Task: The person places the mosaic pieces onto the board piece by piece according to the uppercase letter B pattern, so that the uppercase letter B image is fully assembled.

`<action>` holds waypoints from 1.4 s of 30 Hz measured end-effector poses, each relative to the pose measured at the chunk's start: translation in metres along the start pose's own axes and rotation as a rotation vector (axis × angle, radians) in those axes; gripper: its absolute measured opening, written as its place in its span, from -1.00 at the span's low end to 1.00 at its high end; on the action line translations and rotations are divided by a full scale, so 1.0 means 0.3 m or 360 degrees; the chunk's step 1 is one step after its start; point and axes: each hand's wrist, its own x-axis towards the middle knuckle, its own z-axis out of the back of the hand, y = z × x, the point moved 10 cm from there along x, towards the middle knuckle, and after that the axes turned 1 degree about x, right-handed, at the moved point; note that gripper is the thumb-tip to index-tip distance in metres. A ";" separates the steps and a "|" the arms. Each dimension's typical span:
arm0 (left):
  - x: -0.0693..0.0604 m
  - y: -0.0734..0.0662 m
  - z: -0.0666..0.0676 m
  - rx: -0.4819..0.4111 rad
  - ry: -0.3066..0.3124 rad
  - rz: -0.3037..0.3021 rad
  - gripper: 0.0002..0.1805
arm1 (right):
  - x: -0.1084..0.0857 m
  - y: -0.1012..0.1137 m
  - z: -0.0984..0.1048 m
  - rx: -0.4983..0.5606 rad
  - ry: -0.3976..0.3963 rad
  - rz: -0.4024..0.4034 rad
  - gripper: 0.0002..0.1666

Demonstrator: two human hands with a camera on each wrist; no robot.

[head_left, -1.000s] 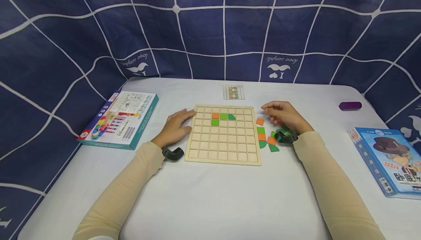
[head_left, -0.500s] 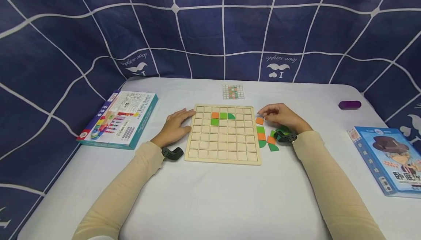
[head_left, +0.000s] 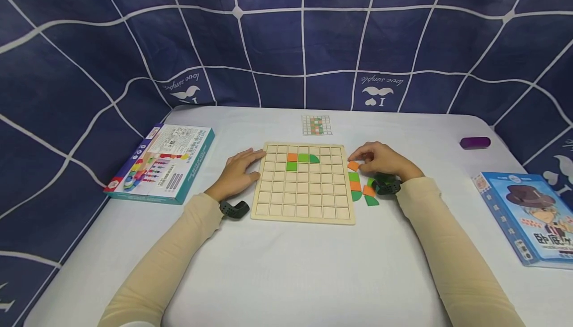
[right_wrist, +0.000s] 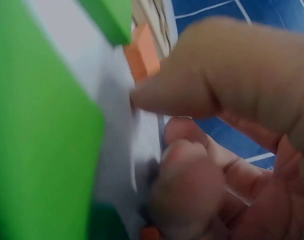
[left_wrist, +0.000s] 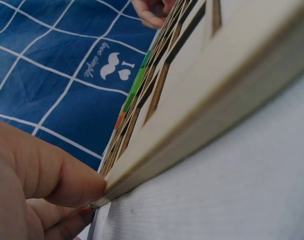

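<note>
The left hand (head_left: 238, 173) rests at the left edge of a wooden grid board (head_left: 302, 219), fingers extended; fingertips (left_wrist: 87, 187) touch the rim in the left wrist view. On the board lie an orange square (head_left: 292, 157), a light green square (head_left: 304, 158), a dark green quarter-round (head_left: 314, 159) and another green square (head_left: 292, 166). The right hand (head_left: 384, 161) is low over the table right of the board, fingers bent and tips apart around a tilted loose orange square (head_left: 353, 166). In the right wrist view its digits (right_wrist: 191, 100) are blurred beside the orange square (right_wrist: 143, 52); firm contact is unclear.
Loose green and orange pieces (head_left: 355, 185) lie beside the board, some partly hidden under the right wrist. Behind the board is a small pattern card (head_left: 317, 125). A boxed set (head_left: 163, 163) is at left; a purple case (head_left: 475, 143) and blue box (head_left: 528, 217) are at right.
The right hand has come down slightly toward the person, onto the loose orange square, which has turned a little. The left hand has stayed at the board's edge.
</note>
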 end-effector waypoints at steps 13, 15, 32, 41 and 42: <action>-0.003 -0.004 0.003 0.0007 -0.0004 -0.0001 -0.27 | -0.007 -0.081 0.040 -0.0004 -0.0132 -0.0271 -0.62; -0.005 -0.007 0.003 0.0005 -0.0003 -0.0003 -0.27 | -0.007 -0.084 0.041 -0.0018 -0.0134 -0.0283 -0.61; -0.005 -0.008 0.005 0.0015 -0.0010 -0.0008 -0.26 | 0.000 -0.020 0.037 0.0261 -0.0162 -0.0241 -0.60; -0.002 -0.003 0.003 0.0025 -0.0011 -0.0015 -0.26 | 0.029 0.028 -0.015 0.0568 -0.0181 -0.0246 -0.58; -0.001 -0.002 0.002 0.0028 -0.0012 -0.0017 -0.26 | 0.032 0.034 -0.022 0.0595 -0.0185 -0.0251 -0.58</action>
